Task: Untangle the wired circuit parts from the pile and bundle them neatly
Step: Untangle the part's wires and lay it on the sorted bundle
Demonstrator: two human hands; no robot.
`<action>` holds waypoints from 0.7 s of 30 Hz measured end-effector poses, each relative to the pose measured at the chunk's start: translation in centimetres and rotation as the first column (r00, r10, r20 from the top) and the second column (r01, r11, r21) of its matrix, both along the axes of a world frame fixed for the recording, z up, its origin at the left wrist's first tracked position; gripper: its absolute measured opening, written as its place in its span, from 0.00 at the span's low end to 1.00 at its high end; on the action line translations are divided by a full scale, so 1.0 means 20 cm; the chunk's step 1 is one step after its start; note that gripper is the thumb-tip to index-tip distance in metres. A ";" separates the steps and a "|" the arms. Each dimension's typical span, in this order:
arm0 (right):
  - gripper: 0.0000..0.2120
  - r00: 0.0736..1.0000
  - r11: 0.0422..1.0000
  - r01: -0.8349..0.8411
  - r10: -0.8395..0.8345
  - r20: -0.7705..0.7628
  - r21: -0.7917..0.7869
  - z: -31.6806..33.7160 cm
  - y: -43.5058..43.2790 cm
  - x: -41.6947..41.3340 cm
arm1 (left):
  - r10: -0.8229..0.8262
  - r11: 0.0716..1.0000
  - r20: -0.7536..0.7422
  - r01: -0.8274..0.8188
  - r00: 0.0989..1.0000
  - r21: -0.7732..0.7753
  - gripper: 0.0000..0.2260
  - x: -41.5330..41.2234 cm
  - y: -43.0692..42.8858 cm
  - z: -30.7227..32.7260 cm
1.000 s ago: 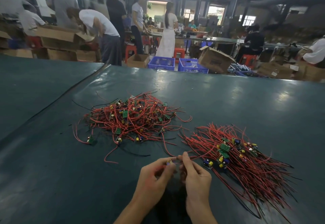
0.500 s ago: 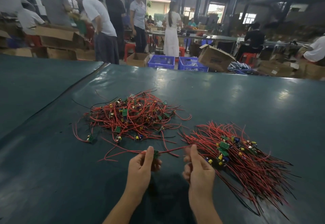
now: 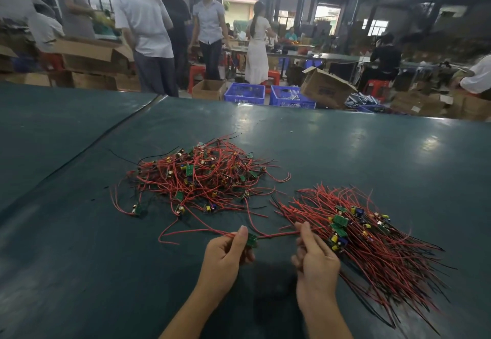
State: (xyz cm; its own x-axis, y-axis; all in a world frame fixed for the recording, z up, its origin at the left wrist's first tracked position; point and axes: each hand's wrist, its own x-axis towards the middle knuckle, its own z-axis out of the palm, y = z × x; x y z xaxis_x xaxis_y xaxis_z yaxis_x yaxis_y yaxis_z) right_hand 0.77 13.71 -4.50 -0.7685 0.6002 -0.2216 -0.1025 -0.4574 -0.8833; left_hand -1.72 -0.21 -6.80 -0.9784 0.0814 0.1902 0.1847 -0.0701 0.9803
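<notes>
Dark green worktop [image 3: 79, 259] carries the tangled pile [image 3: 202, 176] ahead and the straightened bundle [image 3: 372, 235] at right, while the left hand [image 3: 225, 253] pinches a circuit board [image 3: 251, 240] and the right hand [image 3: 316, 256] pinches its red wire [image 3: 276, 235].

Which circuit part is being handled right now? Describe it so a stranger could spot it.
On the dark green table, look in front of the tangled pile and the tidy bundle. The small green board pinched in the left hand is the only one apart from both heaps, its red wire running to the right hand.
</notes>
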 end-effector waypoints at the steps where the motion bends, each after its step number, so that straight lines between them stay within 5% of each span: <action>1: 0.11 1.000 1.000 0.017 -0.017 -0.008 -0.006 0.00 0.02 0.00 | -0.010 1.000 0.000 0.010 1.000 -0.005 0.21 0.00 0.00 0.00; 7: 0.16 0.976 0.955 -0.196 0.213 -0.055 0.221 -0.02 -0.08 0.02 | -0.002 1.000 0.046 0.002 0.999 -0.006 0.25 0.00 -0.01 0.00; 11: 0.19 0.881 0.722 -0.413 0.471 0.043 0.556 -0.07 -0.17 0.04 | -0.107 0.993 0.012 0.108 0.994 -0.057 0.23 0.02 0.00 0.01; 14: 0.17 0.905 0.619 -0.371 0.408 0.120 0.693 -0.08 -0.17 0.05 | -0.110 0.992 0.024 0.111 0.994 -0.067 0.27 0.02 -0.01 0.00; 17: 0.26 0.942 0.749 -0.324 0.310 0.126 0.579 -0.04 -0.15 0.04 | -0.073 0.994 0.012 0.074 0.997 -0.083 0.30 0.03 -0.01 0.00; 21: 0.27 0.965 0.976 -0.215 0.216 0.152 -0.022 0.01 -0.05 0.03 | -0.087 0.993 0.010 0.087 0.996 -0.079 0.30 0.02 0.00 0.00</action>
State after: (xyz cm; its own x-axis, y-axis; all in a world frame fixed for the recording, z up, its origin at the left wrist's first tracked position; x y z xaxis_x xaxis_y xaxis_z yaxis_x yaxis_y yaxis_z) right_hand 1.35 12.80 -4.40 -0.8366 0.4223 -0.3490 0.1347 -0.4590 -0.8782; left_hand -1.26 -0.26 -6.81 -0.9680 0.1809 0.1739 0.1753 -0.0081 0.9845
